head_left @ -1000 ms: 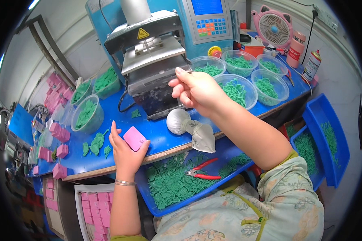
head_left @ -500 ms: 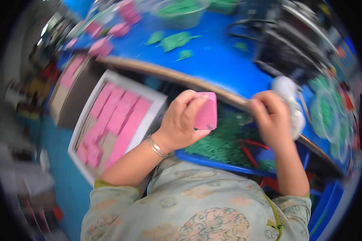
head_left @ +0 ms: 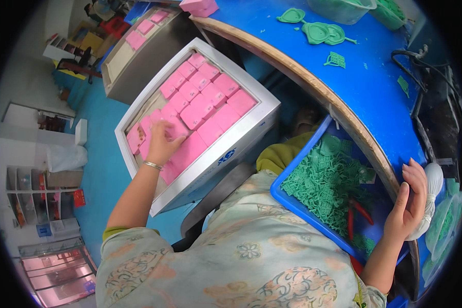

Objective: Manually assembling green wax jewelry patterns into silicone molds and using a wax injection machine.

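Note:
My left hand (head_left: 164,143) reaches into a white-rimmed box (head_left: 262,96) filled with rows of pink blocks (head_left: 198,113). Its curved fingers and thumb are around a pink block (head_left: 177,127) lying among the others; the fingers partly cover it. A bracelet circles that wrist. Off to the right, my right hand (head_left: 406,208) holds nothing, its fingers stretched and slightly apart. It rests by the edge of the blue table, against a white bundle (head_left: 434,187) tied with string.
A blue tray (head_left: 278,191) with green lattice-like pieces (head_left: 321,179) and red-handled pliers (head_left: 359,213) sits at my lap. Green pieces (head_left: 323,33) and a clear tub (head_left: 344,13) lie on the blue table (head_left: 354,72). Behind stands another box (head_left: 149,61) with pink blocks.
My view has swung left. My left hand has carried the pink block from above the tray leftward into the box. The right hand has opened beside the white bundle.

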Available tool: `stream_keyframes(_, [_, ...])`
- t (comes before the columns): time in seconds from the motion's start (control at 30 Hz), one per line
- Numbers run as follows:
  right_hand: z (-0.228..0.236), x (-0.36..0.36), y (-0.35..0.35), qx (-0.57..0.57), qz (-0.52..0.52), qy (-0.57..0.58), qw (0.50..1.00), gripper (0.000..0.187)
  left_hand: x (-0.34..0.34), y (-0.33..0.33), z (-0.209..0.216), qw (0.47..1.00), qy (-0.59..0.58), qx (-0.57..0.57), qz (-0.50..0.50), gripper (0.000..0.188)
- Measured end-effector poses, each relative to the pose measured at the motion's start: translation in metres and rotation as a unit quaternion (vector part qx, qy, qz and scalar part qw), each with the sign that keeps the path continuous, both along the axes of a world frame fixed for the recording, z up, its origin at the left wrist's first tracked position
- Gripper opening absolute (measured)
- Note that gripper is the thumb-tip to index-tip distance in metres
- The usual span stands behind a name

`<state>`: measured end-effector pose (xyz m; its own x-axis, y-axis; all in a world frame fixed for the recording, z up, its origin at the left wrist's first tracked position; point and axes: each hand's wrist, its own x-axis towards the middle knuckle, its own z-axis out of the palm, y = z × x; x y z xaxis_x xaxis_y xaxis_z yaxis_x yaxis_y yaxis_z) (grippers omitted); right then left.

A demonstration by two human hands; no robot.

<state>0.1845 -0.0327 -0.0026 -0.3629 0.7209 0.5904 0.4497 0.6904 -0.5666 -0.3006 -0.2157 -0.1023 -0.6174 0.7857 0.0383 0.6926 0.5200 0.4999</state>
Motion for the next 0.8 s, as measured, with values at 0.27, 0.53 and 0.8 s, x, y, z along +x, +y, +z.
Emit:
stream_keyframes(0.27, [0.001,-0.01,0.002,0.047,-0.008,-0.083,0.995,0.01,-0.015,-0.013,-0.014,0.991,0.025,0.021,-0.128,0.019])
stream_keyframes(0.53, [0.0,-0.011,-0.001,0.057,0.004,-0.084,0.995,0.01,-0.099,-0.059,-0.001,0.95,0.049,-0.3,0.077,0.044])
stream_keyframes(0.8, [0.003,-0.015,-0.007,0.037,0.034,-0.057,0.997,0.009,-0.075,-0.047,0.018,0.955,0.08,-0.278,0.068,0.071])
